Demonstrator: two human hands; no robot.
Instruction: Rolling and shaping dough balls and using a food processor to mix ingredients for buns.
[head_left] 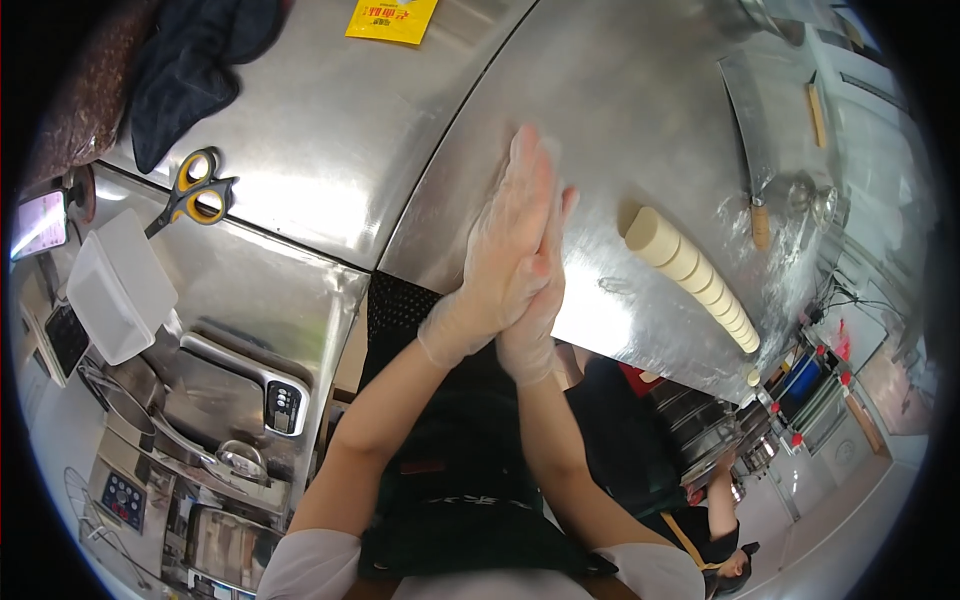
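Observation:
My left hand (490,255) and my right hand (540,310) both wear thin clear gloves. They are pressed palm to palm over the near edge of the steel table (460,190), with the fingers stretched out and pointing away from me. No object shows between them; the inner faces of the palms are hidden. To the right of my hands lies a long roll of pale dough (690,272), cut across into several thick pieces that stand in a row. Neither hand touches it.
Right of the dough lies a cleaver (748,135) with a wooden handle. At left are black-and-yellow scissors (198,190), a black cloth (190,75), a white plastic box (122,285) and a scale (287,405). A yellow packet (390,20) lies far off. Another person (712,525) is at lower right.

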